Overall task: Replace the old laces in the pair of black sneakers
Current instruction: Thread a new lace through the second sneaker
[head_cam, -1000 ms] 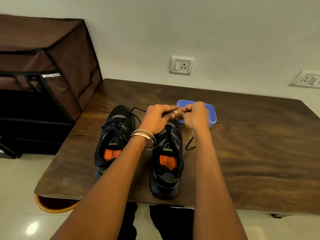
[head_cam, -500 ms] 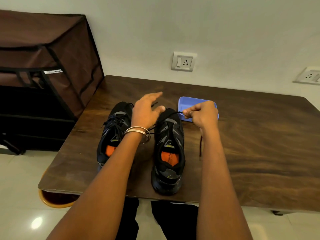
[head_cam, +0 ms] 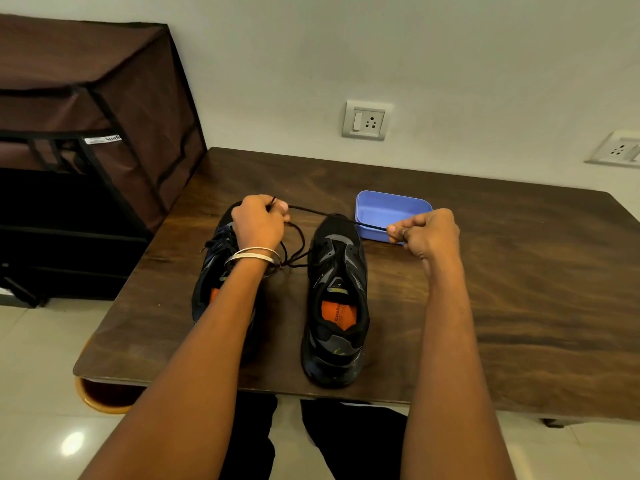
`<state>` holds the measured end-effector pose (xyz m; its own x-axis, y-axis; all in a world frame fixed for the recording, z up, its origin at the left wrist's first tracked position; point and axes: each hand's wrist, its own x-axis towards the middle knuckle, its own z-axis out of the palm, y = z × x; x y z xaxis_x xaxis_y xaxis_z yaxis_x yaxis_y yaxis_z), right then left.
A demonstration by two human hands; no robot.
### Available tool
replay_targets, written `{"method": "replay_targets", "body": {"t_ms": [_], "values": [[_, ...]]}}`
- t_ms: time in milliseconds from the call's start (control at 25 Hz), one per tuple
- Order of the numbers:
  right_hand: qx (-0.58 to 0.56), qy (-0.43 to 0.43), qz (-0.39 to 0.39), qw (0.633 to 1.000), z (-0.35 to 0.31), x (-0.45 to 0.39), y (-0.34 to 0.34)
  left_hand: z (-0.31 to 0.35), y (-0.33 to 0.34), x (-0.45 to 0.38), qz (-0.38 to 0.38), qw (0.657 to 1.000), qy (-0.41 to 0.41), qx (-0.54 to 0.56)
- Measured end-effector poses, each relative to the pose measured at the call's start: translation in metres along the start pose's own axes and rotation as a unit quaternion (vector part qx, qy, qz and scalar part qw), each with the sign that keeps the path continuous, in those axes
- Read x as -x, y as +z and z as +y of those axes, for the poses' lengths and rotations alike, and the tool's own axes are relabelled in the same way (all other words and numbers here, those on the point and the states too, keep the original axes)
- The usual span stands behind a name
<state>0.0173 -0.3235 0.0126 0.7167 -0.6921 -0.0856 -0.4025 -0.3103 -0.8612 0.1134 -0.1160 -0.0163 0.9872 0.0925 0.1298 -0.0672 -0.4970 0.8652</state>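
Observation:
Two black sneakers with orange insoles stand side by side on the dark wooden table, toes pointing away from me. The right sneaker has open eyelets, and a black lace crosses its toe end. My left hand pinches one end of that lace above the left sneaker, which is still laced and partly hidden by my forearm. My right hand pinches the other end to the right of the shoe. The lace is stretched between both hands, with a slack loop hanging beside my left wrist.
A shallow blue plastic tray sits just beyond the right sneaker, behind my right hand. A brown fabric-covered rack stands left of the table. Two wall sockets are mounted on the white wall behind. An orange round object shows under the table's near left corner.
My hands have moved apart from over the right sneaker's toe. My left hand, open half a second ago, now pinches the lace, and the lace is drawn taut between both hands.

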Motion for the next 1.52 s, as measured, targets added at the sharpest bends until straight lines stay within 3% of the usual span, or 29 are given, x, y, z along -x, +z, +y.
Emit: {"method": "replay_targets", "body": {"t_ms": [120,240,400,480,600,760,960,1080,1200,1320,1400,1520], "values": [[0.003,-0.018,0.005,1.0,-0.003,0.001,0.006,0.001,0.004,0.001,-0.036,0.997,0.046,-0.053],[0.027,-0.061,-0.026,0.997,-0.009,0.0,0.016,0.012,0.014,0.006,-0.079,0.98,0.149,-0.104],[0.102,-0.117,-0.099,0.983,-0.02,0.005,0.026,0.036,0.026,0.018,-0.081,0.942,0.312,-0.094],[0.097,-0.118,-0.1,0.983,-0.023,0.009,0.029,0.04,0.031,0.02,-0.122,0.931,0.334,-0.081],[0.053,-0.104,-0.069,0.991,-0.023,0.009,0.032,0.035,0.035,0.02,-0.211,0.943,0.253,-0.049],[-0.012,-0.072,-0.039,0.997,-0.019,0.003,0.034,0.029,0.032,0.019,-0.226,0.96,0.158,0.042],[-0.008,-0.044,-0.109,0.993,-0.015,0.001,0.041,0.02,0.029,0.019,-0.247,0.958,0.128,0.072],[-0.007,-0.03,-0.143,0.989,-0.015,0.003,0.043,0.015,0.028,0.014,-0.253,0.959,0.119,0.044],[-0.036,-0.002,-0.122,0.992,-0.012,0.001,0.047,0.013,0.034,0.011,-0.241,0.962,0.123,-0.02],[0.108,-0.029,-0.086,0.99,-0.003,-0.009,0.05,0.008,0.048,0.016,-0.216,0.966,0.102,-0.096],[0.221,-0.025,-0.157,0.962,-0.002,-0.004,0.048,0.004,0.056,0.02,-0.199,0.971,0.077,-0.11],[0.184,0.045,-0.259,0.947,-0.003,0.01,0.047,0.002,0.064,0.022,-0.195,0.968,0.082,-0.136]]}}
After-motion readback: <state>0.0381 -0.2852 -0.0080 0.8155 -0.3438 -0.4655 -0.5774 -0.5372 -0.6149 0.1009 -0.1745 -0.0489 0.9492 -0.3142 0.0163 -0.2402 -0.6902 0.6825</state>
